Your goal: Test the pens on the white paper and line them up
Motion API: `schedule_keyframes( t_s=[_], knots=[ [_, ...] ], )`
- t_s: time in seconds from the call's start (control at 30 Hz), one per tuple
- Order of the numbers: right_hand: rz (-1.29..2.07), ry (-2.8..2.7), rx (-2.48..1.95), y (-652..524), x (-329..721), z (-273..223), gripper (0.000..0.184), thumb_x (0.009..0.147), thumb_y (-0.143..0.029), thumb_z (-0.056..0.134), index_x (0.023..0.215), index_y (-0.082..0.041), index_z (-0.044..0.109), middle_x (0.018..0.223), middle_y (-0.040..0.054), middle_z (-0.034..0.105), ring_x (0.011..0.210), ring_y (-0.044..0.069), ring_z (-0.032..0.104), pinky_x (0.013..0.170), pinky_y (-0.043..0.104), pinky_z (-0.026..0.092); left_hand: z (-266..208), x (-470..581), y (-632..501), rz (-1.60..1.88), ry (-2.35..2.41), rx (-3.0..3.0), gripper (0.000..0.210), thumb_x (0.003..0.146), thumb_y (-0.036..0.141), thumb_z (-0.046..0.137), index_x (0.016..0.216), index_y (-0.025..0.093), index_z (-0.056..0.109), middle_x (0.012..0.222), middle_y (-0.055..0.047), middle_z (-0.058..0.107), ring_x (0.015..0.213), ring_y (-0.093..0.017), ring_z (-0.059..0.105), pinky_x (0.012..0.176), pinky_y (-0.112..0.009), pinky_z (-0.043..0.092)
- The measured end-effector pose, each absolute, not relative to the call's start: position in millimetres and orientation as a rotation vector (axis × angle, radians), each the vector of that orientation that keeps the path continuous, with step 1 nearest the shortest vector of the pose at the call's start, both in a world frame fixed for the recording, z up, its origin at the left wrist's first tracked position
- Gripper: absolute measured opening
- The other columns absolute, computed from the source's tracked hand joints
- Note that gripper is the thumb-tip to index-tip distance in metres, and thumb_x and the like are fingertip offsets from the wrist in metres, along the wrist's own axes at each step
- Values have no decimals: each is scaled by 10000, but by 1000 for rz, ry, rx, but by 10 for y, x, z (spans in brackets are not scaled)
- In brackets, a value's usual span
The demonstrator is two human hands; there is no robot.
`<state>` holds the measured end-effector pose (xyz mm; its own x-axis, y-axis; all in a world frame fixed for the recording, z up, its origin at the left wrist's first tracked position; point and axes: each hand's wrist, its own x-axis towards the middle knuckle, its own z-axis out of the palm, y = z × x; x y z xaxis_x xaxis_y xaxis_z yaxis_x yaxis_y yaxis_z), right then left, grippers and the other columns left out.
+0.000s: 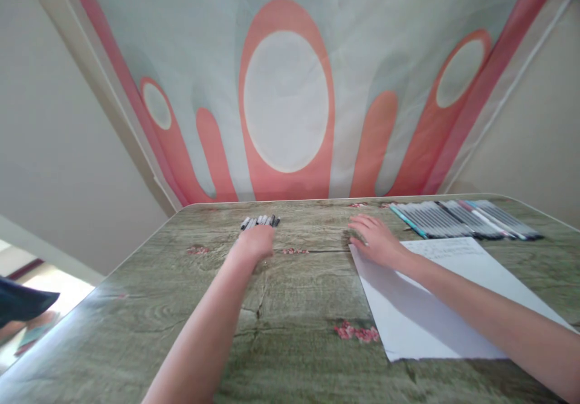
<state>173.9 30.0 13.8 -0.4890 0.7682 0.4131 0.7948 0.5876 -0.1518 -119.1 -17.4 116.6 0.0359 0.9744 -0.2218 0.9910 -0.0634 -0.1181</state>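
Observation:
My left hand (257, 244) is closed at the near edge of a small row of short black and whitish pieces that look like pen caps (261, 220). Its fingertips are mostly hidden, so whatever they may hold does not show. On the right, my right hand (375, 241) rests with fingers stretched out and slightly apart at the top left corner of a white sheet of paper (435, 325). Lines of faint writing run along the paper's far edge, and my right forearm crosses above it.
A long row of pens (462, 220), mostly grey with a few teal, blue and pink ones, lies side by side at the back right. The wood-patterned table (158, 313) has printed pink flowers. A patterned wall hanging (208, 29) rises behind it. At far left, something dark (25, 300) shows beyond the table.

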Motion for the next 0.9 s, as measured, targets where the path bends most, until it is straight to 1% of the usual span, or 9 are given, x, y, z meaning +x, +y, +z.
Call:
schedule_keyframes(
  t_s=[0.07,0.13,0.2,0.33,0.43,0.53,0.73,0.83,0.9],
  knots=[
    [-20,-2424,-1094,88,1536,187,328,803,-294,468,1101,-181,547,1206,105,517,1178,258,377,973,459,293,1225,-1403,-135,-431,2172,2056,145,556,192,661,693,160,626,808,-95,670,791,-244,620,670,-295,457],
    [27,-2443,-979,-91,1374,216,305,800,-266,482,1087,-183,547,1185,105,526,1164,250,392,966,463,304,1245,-1528,-111,-481,2157,1950,110,538,185,667,631,163,612,718,-64,673,723,-214,623,631,-261,449],
    [58,-2431,-906,-222,1265,215,284,798,-229,483,1070,-180,548,1163,105,532,1137,243,415,955,459,322,1235,-1585,-93,-482,2132,1893,104,526,171,665,613,165,608,654,-39,667,670,-188,619,597,-234,438],
    [132,-2387,-848,-333,1205,137,248,796,-168,468,1029,-182,553,1121,96,542,1071,225,462,920,428,364,1182,-1617,-63,-446,2109,1861,131,499,149,664,619,164,617,621,-25,661,627,-171,611,570,-218,427],
    [181,-2364,-840,-337,1230,80,234,795,-158,466,1010,-187,553,1085,87,555,1032,215,485,897,414,383,1177,-1635,-55,-447,2100,1851,106,514,159,662,613,159,623,621,-30,662,632,-172,612,571,-219,425],
    [196,-2345,-835,-331,1247,60,227,800,-159,458,1002,-192,556,1067,83,563,1013,212,498,879,411,393,1229,-1650,-77,-459,2099,1844,75,547,167,654,615,149,628,669,-49,674,654,-177,616,567,-224,424],
    [212,-2355,-826,-336,1246,55,211,804,-176,450,980,-197,565,1043,81,575,990,211,513,853,399,406,1310,-1662,-160,-439,2115,1783,83,592,200,639,640,134,625,735,-75,684,656,-167,621,588,-222,438],
    [220,-2357,-830,-337,1247,53,213,810,-180,439,980,-199,566,1042,81,576,981,210,518,847,395,409,1241,-1694,-214,-427,2221,1845,109,610,237,629,658,139,630,738,-94,682,711,-185,624,623,-224,439],
    [224,-2355,-822,-337,1246,52,217,809,-183,438,981,-203,569,1039,80,578,975,211,523,843,394,412,1147,-1732,-280,-360,2302,1914,139,654,265,587,701,143,635,776,-112,679,764,-202,623,647,-233,436]
  ],
)
